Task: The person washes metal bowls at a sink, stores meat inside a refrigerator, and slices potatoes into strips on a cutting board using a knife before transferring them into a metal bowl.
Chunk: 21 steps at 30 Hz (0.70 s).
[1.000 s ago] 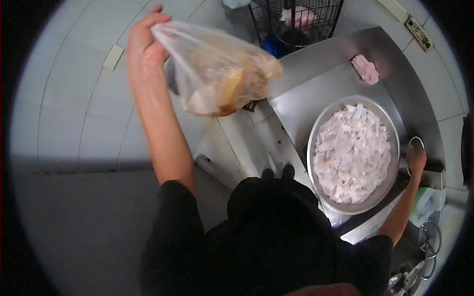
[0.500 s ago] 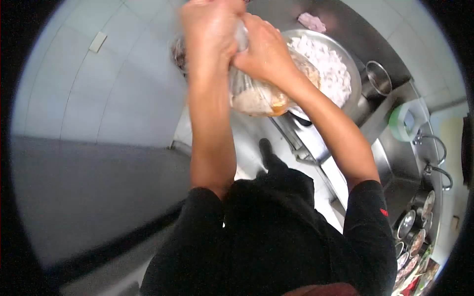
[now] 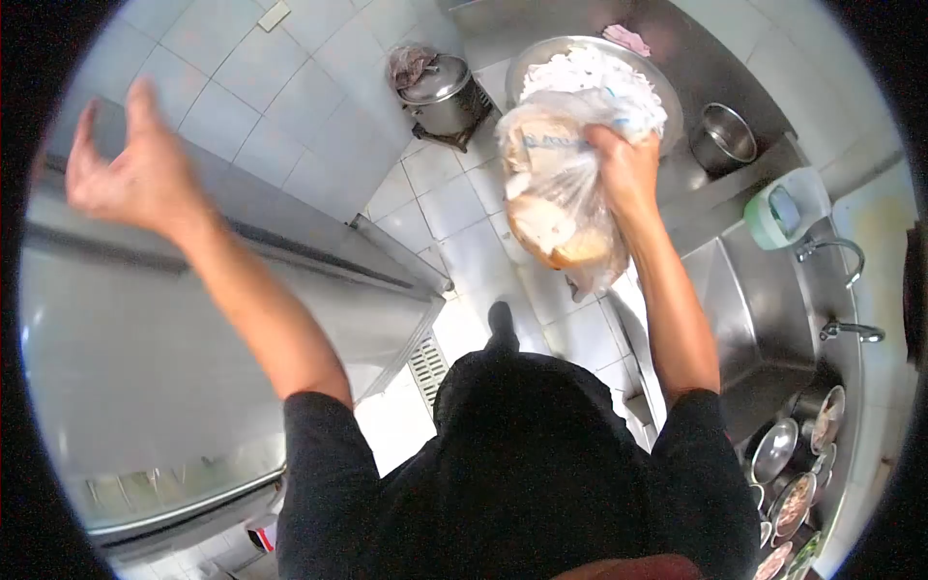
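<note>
My right hand (image 3: 628,174) was closed around the gathered plastic of a clear bag (image 3: 561,217), out in front of me and a little to my right, with my arm nearly straight. The bulk of the bag lay to the left of that fist, towards my middle, and sagged back in my direction; its long side ran roughly away from me, at a slight slant, with a loose tip of plastic at the near end. Through the film I saw pale and tan lumps, though I couldn't make out what they were. My left hand (image 3: 140,188) was far out on the other side, fingers spread, somewhat blurred, with nothing visible in its grasp. It was nearest the big metal cabinet (image 3: 213,338), and I couldn't tell whether it touched it. So the bag sat well apart from my left hand, off to its right, and the right was plainly the nearer one. Beyond the bag, and partly hidden by it, was a wide metal basin (image 3: 677,101) of white pieces (image 3: 585,70); I couldn't tell whether bag and basin touched. To the basin's right stood a steel pot (image 3: 725,140), and at its far edge lay a pink cloth-like thing (image 3: 626,39).
</note>
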### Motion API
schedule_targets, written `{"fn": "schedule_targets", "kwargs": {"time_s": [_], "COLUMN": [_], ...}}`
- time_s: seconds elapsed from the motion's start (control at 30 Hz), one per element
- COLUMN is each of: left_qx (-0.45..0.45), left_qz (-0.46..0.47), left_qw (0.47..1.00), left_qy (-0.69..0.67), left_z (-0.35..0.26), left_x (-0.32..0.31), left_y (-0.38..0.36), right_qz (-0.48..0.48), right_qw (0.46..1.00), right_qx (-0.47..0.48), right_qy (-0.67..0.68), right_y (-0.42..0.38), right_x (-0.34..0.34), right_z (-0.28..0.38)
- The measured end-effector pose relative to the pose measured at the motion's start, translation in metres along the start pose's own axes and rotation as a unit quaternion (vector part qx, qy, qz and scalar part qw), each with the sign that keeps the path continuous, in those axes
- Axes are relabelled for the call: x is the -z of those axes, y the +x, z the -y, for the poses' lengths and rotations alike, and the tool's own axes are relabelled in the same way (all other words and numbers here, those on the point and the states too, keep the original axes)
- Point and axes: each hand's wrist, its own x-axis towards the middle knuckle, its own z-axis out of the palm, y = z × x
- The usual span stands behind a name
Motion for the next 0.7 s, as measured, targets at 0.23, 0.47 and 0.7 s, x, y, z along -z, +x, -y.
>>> {"fn": "schedule_targets", "kwargs": {"time_s": [0.23, 0.47, 0.7], "left_qx": [0.057, 0.206, 0.208], "left_qz": [-0.068, 0.056, 0.042], "left_qw": [0.928, 0.917, 0.967], "left_qy": [0.363, 0.337, 0.145], "left_z": [0.023, 0.072, -0.05], "left_x": [0.052, 0.075, 0.172], "left_y": [0.021, 0.027, 0.011], "right_qz": [-0.008, -0.076, 0.004], "right_qw": [0.992, 0.991, 0.995], "right_qx": [-0.007, -0.09, -0.014], "right_qy": [-0.125, -0.065, -0.097], "right_y": [-0.058, -0.088, -0.085], "right_x": [0.136, 0.219, 0.209], "right_z": [0.036, 0.046, 0.049]}}
